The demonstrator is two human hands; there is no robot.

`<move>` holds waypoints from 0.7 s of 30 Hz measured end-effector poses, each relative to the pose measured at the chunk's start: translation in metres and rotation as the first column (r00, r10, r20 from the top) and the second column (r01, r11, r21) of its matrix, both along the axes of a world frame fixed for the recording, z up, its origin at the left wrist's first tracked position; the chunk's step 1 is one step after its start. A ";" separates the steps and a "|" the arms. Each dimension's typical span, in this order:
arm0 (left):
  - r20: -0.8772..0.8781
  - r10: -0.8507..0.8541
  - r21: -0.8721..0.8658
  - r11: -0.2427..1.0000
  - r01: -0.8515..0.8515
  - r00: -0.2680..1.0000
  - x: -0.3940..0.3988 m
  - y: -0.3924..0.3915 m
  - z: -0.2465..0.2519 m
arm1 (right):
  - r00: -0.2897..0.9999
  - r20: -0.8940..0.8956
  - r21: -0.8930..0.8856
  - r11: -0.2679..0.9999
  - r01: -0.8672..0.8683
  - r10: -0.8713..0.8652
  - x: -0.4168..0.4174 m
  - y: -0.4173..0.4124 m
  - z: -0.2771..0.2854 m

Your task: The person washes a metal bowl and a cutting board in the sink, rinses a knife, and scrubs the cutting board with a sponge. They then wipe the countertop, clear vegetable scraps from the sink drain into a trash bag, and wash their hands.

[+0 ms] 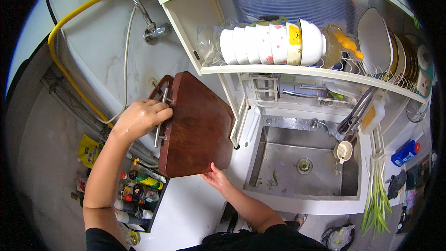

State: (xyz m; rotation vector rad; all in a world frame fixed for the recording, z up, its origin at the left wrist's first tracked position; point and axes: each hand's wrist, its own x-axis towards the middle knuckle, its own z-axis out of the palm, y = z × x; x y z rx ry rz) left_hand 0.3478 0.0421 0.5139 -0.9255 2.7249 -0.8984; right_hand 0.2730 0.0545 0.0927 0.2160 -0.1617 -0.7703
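Observation:
A dark reddish-brown wooden cutting board [198, 125] is held up over the white counter [184, 205], left of the sink. My left hand [141, 118] is closed around the metal bar handle [161, 118] on the board's left edge. Low on the board, my right hand [217, 177] holds its lower edge, thumb raised against it and the other fingers partly hidden beneath. Behind the handle shows part of a second reddish-brown piece [163, 83]; I cannot tell whether it is joined to the board.
A stainless steel sink [284, 167] with green scraps lies to the right. Above it, a white dish rack [278, 69] holds stacked bowls [263, 43] and plates. Bottles [143, 191] crowd the lower left. Scallions [376, 195] hang over the counter's right edge. A yellow hose [66, 21] runs along the wall.

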 end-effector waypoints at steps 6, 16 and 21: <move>-0.049 0.031 0.048 0.998 -0.028 0.998 -0.012 -0.041 -0.001 | 0.999 0.046 -0.019 1.000 -0.018 0.019 -0.008 -0.041 -0.022; -0.202 0.222 0.081 0.974 -0.209 0.954 -0.030 -0.097 0.002 | 0.984 0.118 0.099 0.988 0.120 -0.132 -0.014 -0.093 0.030; -0.255 0.171 0.121 0.982 -0.144 0.952 -0.023 -0.125 0.001 | 0.974 0.190 0.190 0.978 0.085 -0.121 -0.010 -0.103 0.040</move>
